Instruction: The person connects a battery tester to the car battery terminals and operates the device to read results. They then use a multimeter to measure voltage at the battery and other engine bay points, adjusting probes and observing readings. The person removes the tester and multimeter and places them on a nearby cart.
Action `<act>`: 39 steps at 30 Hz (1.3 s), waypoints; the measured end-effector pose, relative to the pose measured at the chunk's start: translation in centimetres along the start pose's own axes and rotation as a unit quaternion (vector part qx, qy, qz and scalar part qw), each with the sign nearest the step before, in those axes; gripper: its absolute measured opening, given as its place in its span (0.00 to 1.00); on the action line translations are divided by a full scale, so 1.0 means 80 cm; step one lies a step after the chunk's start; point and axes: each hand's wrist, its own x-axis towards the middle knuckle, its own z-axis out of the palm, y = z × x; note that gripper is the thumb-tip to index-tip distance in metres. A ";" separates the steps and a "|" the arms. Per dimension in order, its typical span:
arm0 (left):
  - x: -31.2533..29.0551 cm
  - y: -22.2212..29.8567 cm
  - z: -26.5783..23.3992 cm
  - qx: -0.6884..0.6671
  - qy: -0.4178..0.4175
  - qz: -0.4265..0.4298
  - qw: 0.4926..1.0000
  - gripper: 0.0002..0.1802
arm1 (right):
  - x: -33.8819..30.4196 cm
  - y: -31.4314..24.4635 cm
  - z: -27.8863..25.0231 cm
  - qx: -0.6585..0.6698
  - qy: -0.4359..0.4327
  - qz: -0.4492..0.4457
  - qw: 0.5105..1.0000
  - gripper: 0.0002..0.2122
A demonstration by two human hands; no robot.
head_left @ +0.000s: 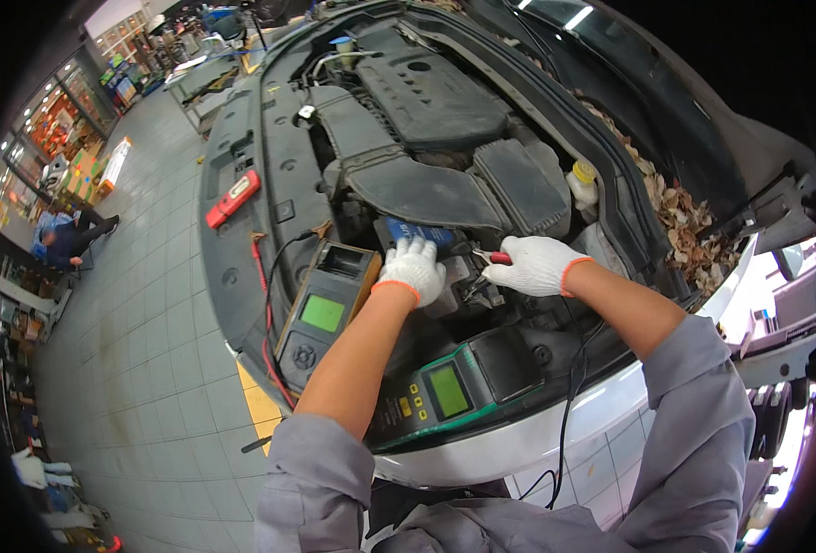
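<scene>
My left hand (411, 271), in a white knit glove with an orange cuff, lies with its fingers stretched out over the near edge of a blue-topped car battery (419, 232). My right hand (535, 265), gloved the same way, is closed on a red-handled clamp (498, 258) just right of the battery; its metal jaws point left. Below the hands sits a black and green tester (446, 391) with a lit screen. Another tester (323, 313), yellow-sided with a green screen, lies left of my left forearm.
A red handheld work light (234, 199) rests on the front trim. Red and black leads (267, 286) with copper clips lie beside the yellow-sided tester. A black cable (569, 405) hangs over the bumper. Dry leaves (680, 217) fill the cowl. A person (67, 238) sits across the tiled floor.
</scene>
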 end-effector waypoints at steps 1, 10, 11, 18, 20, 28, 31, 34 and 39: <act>0.019 -0.003 0.014 0.020 0.011 -0.005 1.000 0.38 | 0.013 0.003 0.013 0.001 -0.001 0.016 1.000 0.36; 0.093 -0.007 0.051 -0.019 -0.034 -0.044 0.998 0.41 | 0.115 -0.007 0.077 0.047 0.031 0.046 0.997 0.33; 0.094 -0.006 0.051 -0.030 -0.035 -0.046 0.998 0.41 | 0.123 -0.010 0.081 0.046 0.048 0.049 0.997 0.32; 0.100 -0.016 0.051 -0.022 0.030 -0.063 0.997 0.39 | 0.150 -0.017 0.122 -0.045 0.140 0.041 0.988 0.27; 0.113 -0.023 0.043 -0.072 0.013 -0.086 0.994 0.39 | 0.160 -0.014 0.124 -0.004 0.155 0.038 0.987 0.27; 0.147 -0.023 0.061 -0.055 0.087 -0.185 0.977 0.40 | 0.177 -0.006 0.123 0.032 0.122 0.049 0.991 0.30; 0.167 -0.040 0.068 -0.038 0.166 -0.162 0.972 0.38 | 0.178 -0.007 0.129 0.037 0.154 0.057 0.986 0.30; 0.186 -0.056 0.075 -0.025 0.210 -0.129 0.969 0.34 | 0.183 -0.007 0.131 0.059 0.163 0.050 0.984 0.28; 0.189 -0.052 0.098 -0.063 0.248 -0.136 0.957 0.34 | 0.191 -0.013 0.136 0.052 0.184 0.060 0.980 0.26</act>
